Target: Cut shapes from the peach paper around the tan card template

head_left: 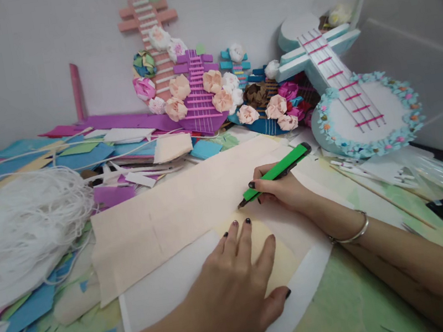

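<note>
A long cream paper sheet point(132, 242) lies slantwise over white sheets point(157, 294), with a pale yellow piece point(287, 251) near my fingers. My left hand point(237, 281) rests flat on these papers, fingers spread, holding nothing. To its upper right, my right hand point(282, 193) is wrapped round a green utility knife point(277, 171). The knife's tip points down and left at the cream sheet, just above my left fingertips. Whether the tip touches the paper, I cannot tell. A silver bangle circles the right wrist.
White cord point(29, 224) is heaped at the left, beside coloured paper scraps point(27, 297). Paper-flowered instrument models stand at the back, including a purple one point(199, 93) and a light blue one point(364, 109). Thin sticks point(381, 196) and clear plastic point(436, 171) lie at the right.
</note>
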`<action>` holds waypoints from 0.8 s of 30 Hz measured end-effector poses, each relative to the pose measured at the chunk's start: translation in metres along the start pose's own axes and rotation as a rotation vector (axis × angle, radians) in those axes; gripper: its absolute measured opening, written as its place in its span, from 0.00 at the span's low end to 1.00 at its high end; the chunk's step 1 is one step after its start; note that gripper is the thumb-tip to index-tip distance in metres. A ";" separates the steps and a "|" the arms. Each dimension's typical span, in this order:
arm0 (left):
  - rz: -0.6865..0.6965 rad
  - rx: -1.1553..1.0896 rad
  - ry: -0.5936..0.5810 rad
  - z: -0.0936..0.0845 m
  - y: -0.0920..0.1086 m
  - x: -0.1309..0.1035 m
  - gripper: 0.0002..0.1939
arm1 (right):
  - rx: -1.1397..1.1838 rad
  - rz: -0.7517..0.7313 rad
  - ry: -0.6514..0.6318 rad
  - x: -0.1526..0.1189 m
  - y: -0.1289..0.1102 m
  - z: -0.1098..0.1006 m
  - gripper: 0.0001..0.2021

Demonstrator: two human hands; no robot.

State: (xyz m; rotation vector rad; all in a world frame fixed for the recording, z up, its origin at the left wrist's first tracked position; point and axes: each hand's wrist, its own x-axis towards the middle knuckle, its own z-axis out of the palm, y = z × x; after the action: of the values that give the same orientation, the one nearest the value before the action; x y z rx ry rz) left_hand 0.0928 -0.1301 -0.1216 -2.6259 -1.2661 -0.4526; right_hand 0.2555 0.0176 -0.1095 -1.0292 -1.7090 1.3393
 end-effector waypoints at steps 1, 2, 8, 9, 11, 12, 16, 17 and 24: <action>0.000 -0.001 0.001 0.000 0.000 0.000 0.30 | 0.004 0.000 0.006 0.000 0.001 0.000 0.12; 0.001 -0.002 0.002 0.000 0.000 0.000 0.30 | 0.008 0.002 0.015 0.001 0.001 -0.001 0.12; -0.004 -0.007 0.007 -0.001 0.001 -0.002 0.30 | -0.005 0.000 0.026 0.001 0.003 -0.001 0.12; -0.003 -0.008 0.007 -0.001 0.001 -0.002 0.30 | -0.009 -0.002 0.019 0.001 0.003 -0.001 0.12; -0.005 -0.009 0.006 -0.002 0.001 -0.002 0.30 | -0.020 -0.004 0.008 0.001 0.001 -0.001 0.12; -0.005 -0.008 0.005 -0.002 0.001 -0.002 0.30 | -0.028 -0.006 0.004 0.000 0.001 -0.001 0.12; 0.003 -0.009 0.004 -0.002 0.001 -0.002 0.30 | -0.040 -0.017 -0.003 -0.001 -0.001 -0.002 0.13; 0.006 -0.009 0.006 -0.002 0.001 -0.002 0.30 | -0.035 -0.014 0.000 0.000 -0.001 -0.003 0.13; 0.010 0.001 0.015 -0.003 0.001 -0.002 0.30 | -0.015 0.000 0.020 0.002 0.004 -0.004 0.13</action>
State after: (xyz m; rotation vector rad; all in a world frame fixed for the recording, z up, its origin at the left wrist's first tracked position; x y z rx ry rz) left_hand 0.0921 -0.1329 -0.1194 -2.6215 -1.2483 -0.4686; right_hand 0.2588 0.0214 -0.1120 -1.0478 -1.7070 1.3134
